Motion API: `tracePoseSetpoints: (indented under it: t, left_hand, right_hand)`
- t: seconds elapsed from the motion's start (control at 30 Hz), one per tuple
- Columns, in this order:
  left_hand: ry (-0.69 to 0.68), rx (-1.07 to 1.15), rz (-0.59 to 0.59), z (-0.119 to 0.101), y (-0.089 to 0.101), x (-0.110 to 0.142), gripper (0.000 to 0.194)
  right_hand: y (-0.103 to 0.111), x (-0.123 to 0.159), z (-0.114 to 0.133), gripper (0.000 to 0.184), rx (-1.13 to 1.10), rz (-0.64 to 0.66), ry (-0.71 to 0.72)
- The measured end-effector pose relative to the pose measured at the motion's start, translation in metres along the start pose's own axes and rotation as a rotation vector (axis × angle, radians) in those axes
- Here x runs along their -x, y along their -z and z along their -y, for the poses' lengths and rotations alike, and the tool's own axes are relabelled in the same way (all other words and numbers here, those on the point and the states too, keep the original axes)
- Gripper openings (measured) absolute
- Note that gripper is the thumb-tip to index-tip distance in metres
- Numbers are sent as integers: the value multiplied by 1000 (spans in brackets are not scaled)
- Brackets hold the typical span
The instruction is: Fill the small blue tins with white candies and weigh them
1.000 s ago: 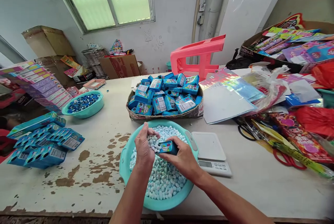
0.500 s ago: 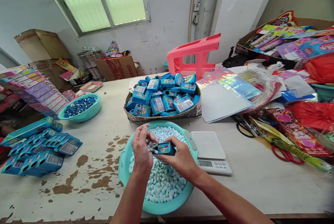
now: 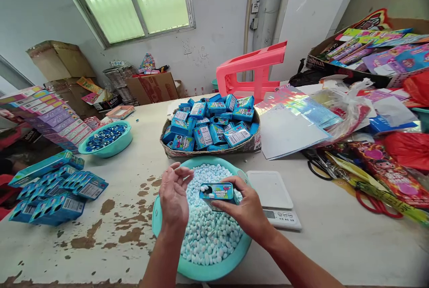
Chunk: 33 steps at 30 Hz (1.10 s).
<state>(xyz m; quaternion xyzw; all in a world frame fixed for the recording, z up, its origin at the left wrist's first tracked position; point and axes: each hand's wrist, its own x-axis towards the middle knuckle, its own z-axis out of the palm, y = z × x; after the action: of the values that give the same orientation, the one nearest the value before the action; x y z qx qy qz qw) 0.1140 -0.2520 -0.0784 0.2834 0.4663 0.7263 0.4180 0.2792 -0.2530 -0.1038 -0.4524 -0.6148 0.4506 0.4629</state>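
My right hand [image 3: 246,201] grips a small blue candy box [image 3: 221,192] above a turquoise basin [image 3: 231,263]. Candies poke out of the round hole at the box's left end. Pale blue and white candies [image 3: 208,234] fill the basin. To the left of the box, my left hand [image 3: 174,194] hovers over the basin's edge with fingers apart and no candies visible in it. Behind the basin, a cardboard tray [image 3: 214,151] is heaped with blue candy boxes [image 3: 203,136].
A white kitchen scale [image 3: 273,189] lies right of the basin. At left stand several blue boxes [image 3: 67,203] and a turquoise bowl [image 3: 127,138] of shiny blue pieces. White sheets [image 3: 291,131], red-handled scissors [image 3: 375,205] and packaging crowd the right side. A pink stool [image 3: 251,66] stands behind.
My left hand has moved away from the box to the left and opened; the candies that were in it are gone. The box has shifted slightly right, with candies now at its hole.
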Motion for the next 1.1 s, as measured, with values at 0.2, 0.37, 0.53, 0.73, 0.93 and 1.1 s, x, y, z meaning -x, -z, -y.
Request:
tracePoseSetpoints:
  t: [0.2,0.37,0.53,0.73,0.93,1.1]
  left_hand:
    - [-29,-1242,210,42,52,-9,39]
    - [-61,-1750,473,61,42,18,47]
    - [-35,-1620,456,63,37,17,28]
    - [235,-876,191,48,35,-2,22]
    - [211,-100,9,11,-13,1,31]
    - [178,109,-89,3,-31,0,28]
  right_hand:
    - [13,-4,-5,38,-57,-22,-16]
    - [9,-6,-13,39,-78,-60,3]
    - [10,-9,-17,36,-54,-38,-13]
    - [24,-4,-14,35,14,-17,-24]
    - [7,-3,-9,33,156,58,48]
    - [-6,-7,-4,37,222,62,85]
